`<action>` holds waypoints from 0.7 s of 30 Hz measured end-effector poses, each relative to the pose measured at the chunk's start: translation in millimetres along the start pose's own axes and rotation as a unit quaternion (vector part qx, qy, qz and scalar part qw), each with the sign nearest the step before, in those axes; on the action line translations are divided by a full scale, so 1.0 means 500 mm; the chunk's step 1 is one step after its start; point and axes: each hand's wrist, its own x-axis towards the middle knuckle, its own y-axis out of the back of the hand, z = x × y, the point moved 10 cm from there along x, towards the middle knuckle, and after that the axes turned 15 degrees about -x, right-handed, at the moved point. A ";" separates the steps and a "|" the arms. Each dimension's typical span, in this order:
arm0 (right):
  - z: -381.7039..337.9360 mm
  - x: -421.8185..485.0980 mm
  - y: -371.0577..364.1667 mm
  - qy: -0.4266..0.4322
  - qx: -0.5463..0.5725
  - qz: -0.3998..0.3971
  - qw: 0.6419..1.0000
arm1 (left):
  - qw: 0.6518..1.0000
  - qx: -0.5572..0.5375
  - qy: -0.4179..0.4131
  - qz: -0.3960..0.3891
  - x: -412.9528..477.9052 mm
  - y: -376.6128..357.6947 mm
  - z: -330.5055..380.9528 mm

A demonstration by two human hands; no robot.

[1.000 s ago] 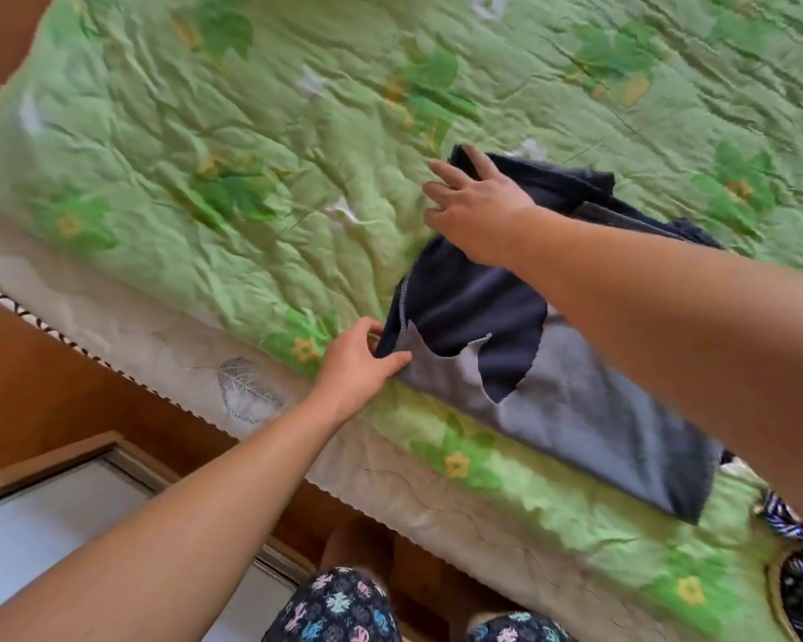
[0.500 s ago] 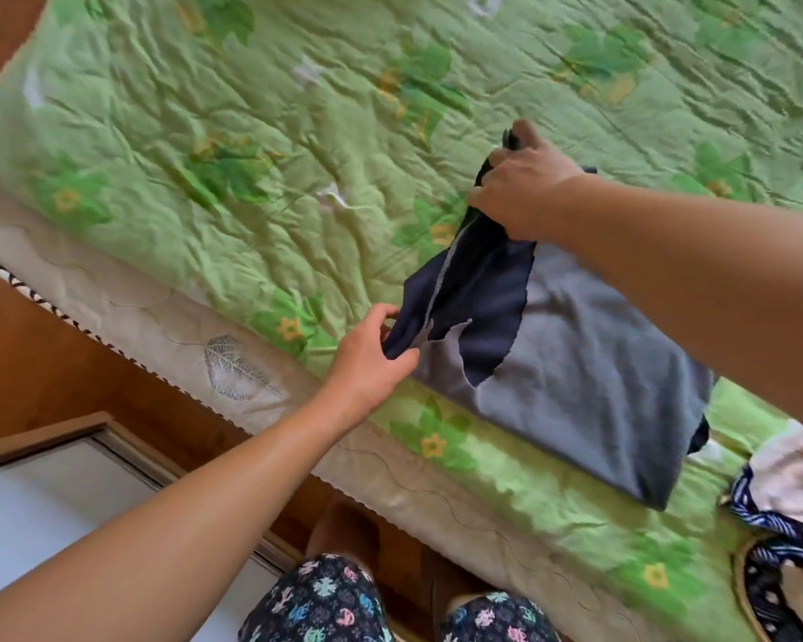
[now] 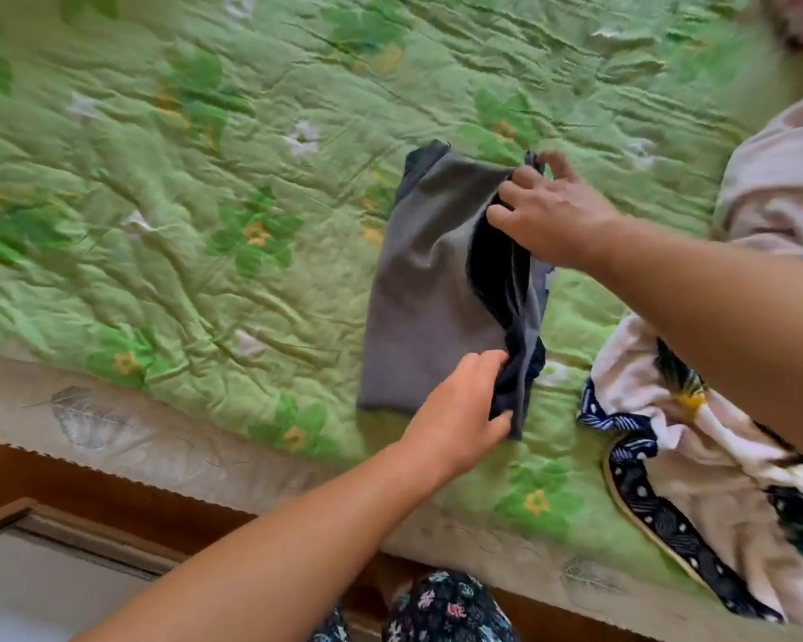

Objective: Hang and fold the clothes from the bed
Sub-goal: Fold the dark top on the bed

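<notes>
This is a bedroom in a home. A bed (image 3: 599,108) fills most of the view, covered by a green quilted bedspread (image 3: 251,294) printed with leaves and small yellow flowers. Along the bed's near edge runs a pale mattress side (image 3: 126,428) stitched with leaf shapes, and below it a brown wooden frame (image 3: 89,484). A grey garment (image 3: 427,294) lies on the bed, with a heap of clothes (image 3: 715,493) at the bed's right. Pale floor (image 3: 42,595) lies below the bed's near edge.
</notes>
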 end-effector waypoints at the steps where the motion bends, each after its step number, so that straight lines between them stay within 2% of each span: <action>1: -0.001 -0.017 -0.038 -0.005 -0.001 -0.033 0.999 | 0.999 0.024 0.013 -0.019 0.013 -0.031 -0.010; 3: -0.004 -0.052 -0.115 -0.014 0.006 -0.097 0.995 | 0.993 0.077 0.054 -0.071 0.032 -0.090 -0.043; 5: -0.002 -0.075 -0.164 -0.069 0.098 -0.117 0.986 | 0.981 0.120 0.087 -0.128 0.032 -0.126 -0.080; 7: 0.038 -0.095 -0.171 -0.207 0.249 -0.073 0.943 | 0.981 0.126 0.066 -0.129 0.022 -0.127 -0.086; 9: 0.081 -0.104 -0.142 -0.300 0.302 0.017 0.905 | 0.990 0.131 -0.011 -0.047 0.016 -0.079 -0.060; 11: 0.064 -0.078 -0.094 -0.265 0.291 0.083 0.915 | 0.977 0.187 -0.082 0.056 0.005 -0.013 -0.046; 13: 0.005 -0.032 -0.070 -0.184 0.268 0.080 0.942 | 0.946 0.299 -0.077 0.099 0.000 0.033 -0.071; 16: -0.094 0.013 -0.098 -0.100 0.202 -0.006 0.974 | 0.907 0.420 -0.019 0.013 -0.002 0.046 -0.159; 19: -0.121 0.026 -0.166 -0.079 0.167 -0.084 0.979 | 0.893 0.444 0.008 -0.080 -0.001 0.047 -0.226; 21: -0.114 0.040 -0.199 -0.068 0.164 -0.120 0.977 | 0.894 0.434 0.030 -0.110 0.010 0.047 -0.240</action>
